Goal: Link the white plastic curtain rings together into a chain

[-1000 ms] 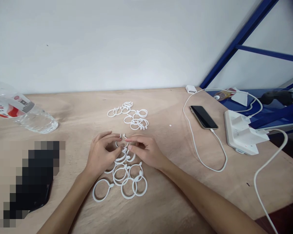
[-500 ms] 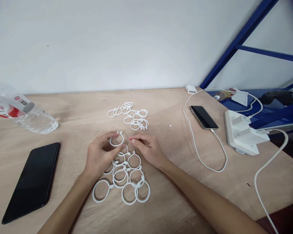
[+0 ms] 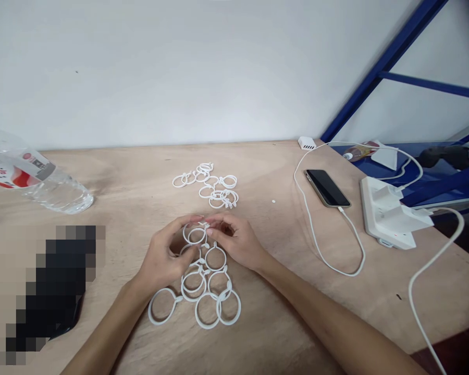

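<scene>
A white plastic ring (image 3: 196,234) is held between the fingertips of my left hand (image 3: 164,255) and my right hand (image 3: 236,240), just above the wooden table (image 3: 125,172). Below my hands lies a chain of several linked white rings (image 3: 203,291), which reaches toward me. A loose pile of several white rings (image 3: 211,186) lies farther back on the table, apart from both hands.
A clear water bottle (image 3: 31,179) lies on its side at the far left. A blurred dark object (image 3: 50,291) is at the front left. A phone (image 3: 327,188) with a white cable (image 3: 316,239) and a white power strip (image 3: 389,213) sit at the right, by a blue metal frame (image 3: 379,67).
My left hand held the single ring alone half a second ago. Both hands have since come together on it, just above the top of the chain.
</scene>
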Action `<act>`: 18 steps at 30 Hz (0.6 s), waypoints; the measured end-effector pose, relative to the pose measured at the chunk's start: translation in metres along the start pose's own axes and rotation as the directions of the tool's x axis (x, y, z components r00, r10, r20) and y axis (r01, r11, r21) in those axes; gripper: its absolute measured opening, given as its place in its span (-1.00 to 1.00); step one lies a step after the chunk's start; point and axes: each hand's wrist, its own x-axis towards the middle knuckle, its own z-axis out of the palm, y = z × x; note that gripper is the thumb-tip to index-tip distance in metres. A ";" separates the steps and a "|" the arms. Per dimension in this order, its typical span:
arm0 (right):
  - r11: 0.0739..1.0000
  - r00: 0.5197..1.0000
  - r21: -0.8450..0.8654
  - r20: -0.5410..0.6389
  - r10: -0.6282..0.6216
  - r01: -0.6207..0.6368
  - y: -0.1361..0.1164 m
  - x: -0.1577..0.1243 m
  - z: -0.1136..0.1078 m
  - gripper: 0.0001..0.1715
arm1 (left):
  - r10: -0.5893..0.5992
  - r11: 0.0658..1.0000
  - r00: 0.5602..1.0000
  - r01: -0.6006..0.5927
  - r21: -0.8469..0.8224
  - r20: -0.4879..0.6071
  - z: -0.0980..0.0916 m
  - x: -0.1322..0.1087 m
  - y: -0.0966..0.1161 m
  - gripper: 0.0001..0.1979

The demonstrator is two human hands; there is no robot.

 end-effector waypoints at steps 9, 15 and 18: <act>0.995 0.998 0.088 -0.029 0.051 -0.048 0.001 0.001 -0.002 -0.86 | 0.014 0.978 0.996 0.005 0.207 -0.090 -0.001 0.003 -0.001 -0.45; 0.992 0.998 0.113 -0.020 0.052 -0.049 0.003 0.001 -0.003 -0.83 | -0.003 0.991 0.993 0.019 0.134 -0.115 0.002 0.002 -0.006 -0.49; 0.994 0.999 0.099 -0.003 0.042 -0.042 0.003 0.001 -0.002 -0.82 | -0.024 0.996 0.996 0.030 0.080 -0.082 0.003 0.001 -0.006 -0.43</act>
